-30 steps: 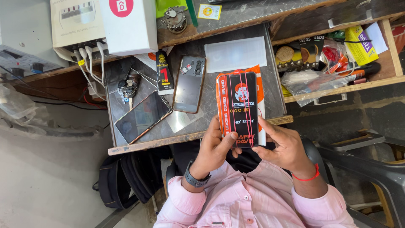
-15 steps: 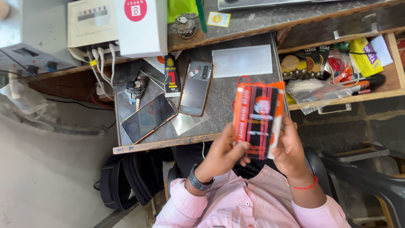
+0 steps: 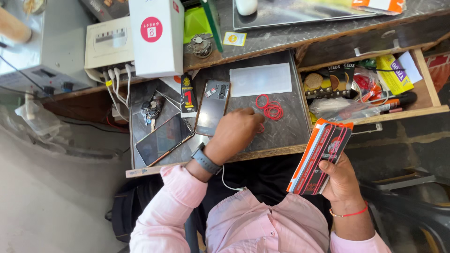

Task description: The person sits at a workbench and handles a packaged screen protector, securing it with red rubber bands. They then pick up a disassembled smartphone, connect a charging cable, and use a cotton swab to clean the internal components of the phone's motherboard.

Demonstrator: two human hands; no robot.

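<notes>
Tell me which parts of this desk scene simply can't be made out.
All from the head view:
- Left hand: its fingertips are tucked under the knuckles, so contact with the red rubber bands is unclear.
- Stack of orange-and-black packets in the right hand: seen nearly edge-on, count unreadable.
- Open drawer: contents jumbled under a plastic bag.
- Dark tray: cut by the top edge.

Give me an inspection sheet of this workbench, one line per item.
Surface: grey work tray, scuffed, on a wooden bench.
Job's things: stack of orange-and-black packets; red rubber bands on the tray.
Clutter: two phones, black tube, white sheet, white box, open drawer of oddments.
Hands: left hand reaches to the bands; right hand grips the packets.
Cables: white plugs in a strip; thin white wire at the lap.
Surroundings: black bag, dark chair.
</notes>
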